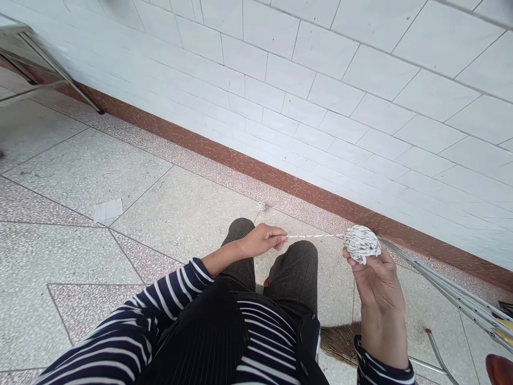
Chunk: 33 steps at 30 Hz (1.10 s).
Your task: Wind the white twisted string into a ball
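Left hand (262,240) pinches the strand (315,236), right hand (379,283) grips the cord ball (362,243) out past the right knee (300,262), strand straight between, so keep tension light and even, fingers clear of loose turns.

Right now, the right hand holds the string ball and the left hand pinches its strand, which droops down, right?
Not quite: in the head view, the strand runs straight, not drooping. The right hand does hold the string ball and the left hand does pinch the strand.
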{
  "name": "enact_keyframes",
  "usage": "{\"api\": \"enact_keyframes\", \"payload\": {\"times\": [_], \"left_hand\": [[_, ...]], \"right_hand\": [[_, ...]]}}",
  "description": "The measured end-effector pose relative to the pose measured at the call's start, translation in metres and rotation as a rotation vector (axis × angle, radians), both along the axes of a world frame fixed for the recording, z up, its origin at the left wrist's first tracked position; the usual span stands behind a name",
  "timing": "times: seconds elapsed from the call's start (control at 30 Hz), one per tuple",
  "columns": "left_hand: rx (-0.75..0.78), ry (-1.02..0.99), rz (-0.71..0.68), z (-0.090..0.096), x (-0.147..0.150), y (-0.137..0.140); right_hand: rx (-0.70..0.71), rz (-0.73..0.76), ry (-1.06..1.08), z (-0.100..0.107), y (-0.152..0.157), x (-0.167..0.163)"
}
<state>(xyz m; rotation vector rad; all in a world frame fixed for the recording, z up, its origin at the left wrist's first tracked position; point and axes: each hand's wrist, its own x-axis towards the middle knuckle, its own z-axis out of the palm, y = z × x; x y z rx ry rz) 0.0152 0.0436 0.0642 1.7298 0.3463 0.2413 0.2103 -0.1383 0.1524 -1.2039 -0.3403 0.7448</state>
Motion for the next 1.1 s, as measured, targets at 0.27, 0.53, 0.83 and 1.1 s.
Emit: {"api": "enact_keyframes", "payload": {"times": [0.27, 0.53, 0.83, 1.1], "left_hand": [[-0.263, -0.014, -0.051, 0.013, 0.006, -0.013], [-0.65, -0.039, -0.172, 0.031, 0.002, -0.018], [-0.76, -0.034, -0.16, 0.035, -0.005, -0.019], [-0.582, 0.152, -0.245, -0.014, -0.012, -0.028]], "right_hand": [[0.002, -0.098, 0.004, 0.002, 0.006, 0.005], [0.033, -0.143, -0.024, -0.009, 0.017, 0.019], [-0.025, -0.105, 0.012, -0.041, 0.019, 0.022], [0.056, -0.041, -0.07, 0.004, 0.026, 0.007]]}}
